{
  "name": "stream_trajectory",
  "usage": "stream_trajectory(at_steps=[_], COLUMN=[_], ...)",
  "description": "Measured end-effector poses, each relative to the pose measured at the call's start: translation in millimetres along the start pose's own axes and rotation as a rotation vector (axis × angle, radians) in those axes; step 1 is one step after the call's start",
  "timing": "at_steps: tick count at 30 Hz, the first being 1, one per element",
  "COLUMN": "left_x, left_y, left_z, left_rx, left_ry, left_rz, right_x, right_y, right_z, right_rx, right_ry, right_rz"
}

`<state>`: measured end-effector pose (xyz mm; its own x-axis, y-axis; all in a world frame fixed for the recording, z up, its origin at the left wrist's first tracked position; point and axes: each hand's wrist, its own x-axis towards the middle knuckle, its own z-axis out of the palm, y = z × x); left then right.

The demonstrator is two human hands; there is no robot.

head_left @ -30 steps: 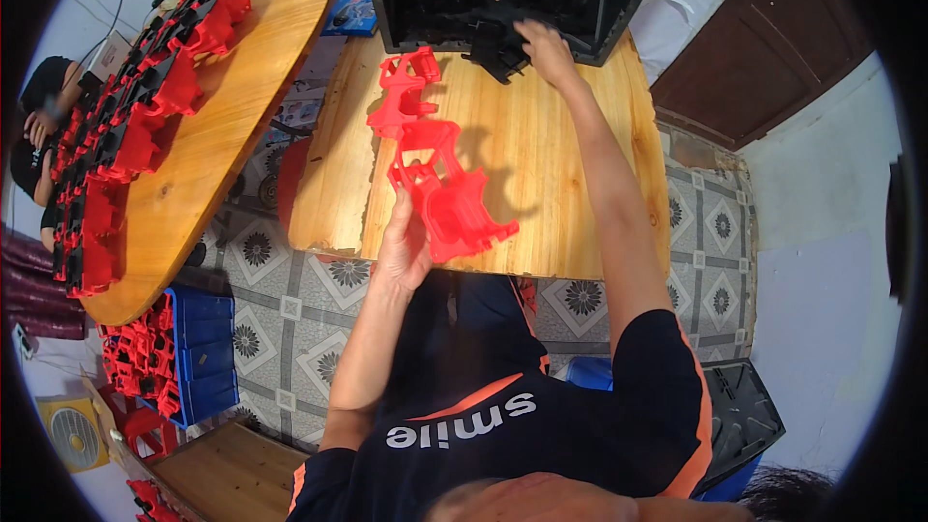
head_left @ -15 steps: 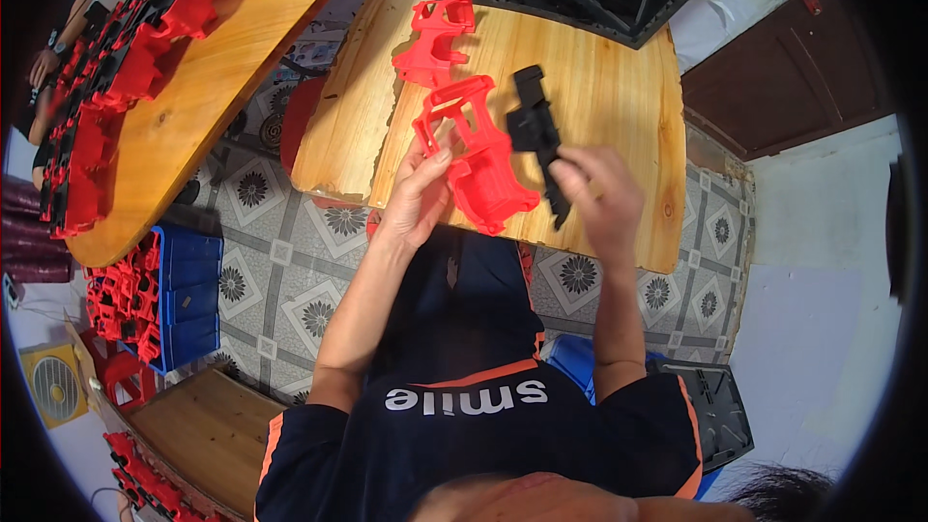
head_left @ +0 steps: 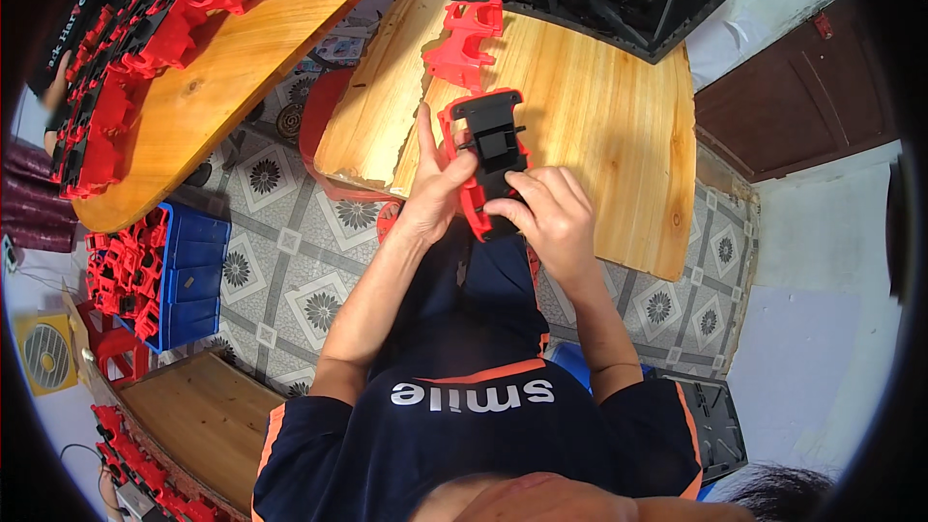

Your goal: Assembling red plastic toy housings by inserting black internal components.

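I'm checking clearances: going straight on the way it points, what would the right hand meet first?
Most likely the black plastic part over the red plastic frame; the right hand appears to touch it, though depth is unclear.

At upper centre, a rough-edged wooden table (head_left: 609,135) bore a red plastic part (head_left: 460,60) and a black crate (head_left: 565,14); upper left, a rounded table (head_left: 198,101) carried red-and-black assemblies (head_left: 179,36).

Left hand (head_left: 438,188) and right hand (head_left: 556,217) grip close together, 2 forearms (head_left: 372,304) angled inward.
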<state>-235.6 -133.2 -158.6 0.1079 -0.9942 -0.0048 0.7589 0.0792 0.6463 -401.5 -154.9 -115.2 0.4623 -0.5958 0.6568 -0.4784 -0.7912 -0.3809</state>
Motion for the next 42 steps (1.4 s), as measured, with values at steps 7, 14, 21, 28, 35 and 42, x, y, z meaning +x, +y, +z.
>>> stream_trajectory(at_steps=[7, 14, 21, 28, 35, 42], left_x=[-8.1, -31.2, -54.0, 2.0, 19.0, 21.0], left_y=[1.7, 56.6, 155.6, 314.0, 374.9, 181.9], left_z=[9.3, 30.2, 15.7, -92.2, -154.2, 5.5], left_rx=[0.51, 0.437, 0.304, 0.298, 0.287, 0.884], left_ry=[0.006, 0.205, 0.632, 1.137, 1.17, 0.928], left_rz=[0.179, 0.65, 1.033, 1.051, 0.971, 1.472], right_x=[37.7, 41.2, 107.5, 87.9, 55.2, 92.9], right_y=[17.2, -17.4, -86.2, -45.6, 20.7, 108.5], right_z=[34.3, 25.7, 51.4, 63.0, 104.5, 132.0], right_rx=[0.804, 1.128, 1.305, 1.284, 0.729, 0.389], right_ry=[-0.031, -0.301, -0.408, -0.397, -0.126, -0.063], right_rz=[0.53, 0.301, -0.036, 0.272, 0.417, 0.45])
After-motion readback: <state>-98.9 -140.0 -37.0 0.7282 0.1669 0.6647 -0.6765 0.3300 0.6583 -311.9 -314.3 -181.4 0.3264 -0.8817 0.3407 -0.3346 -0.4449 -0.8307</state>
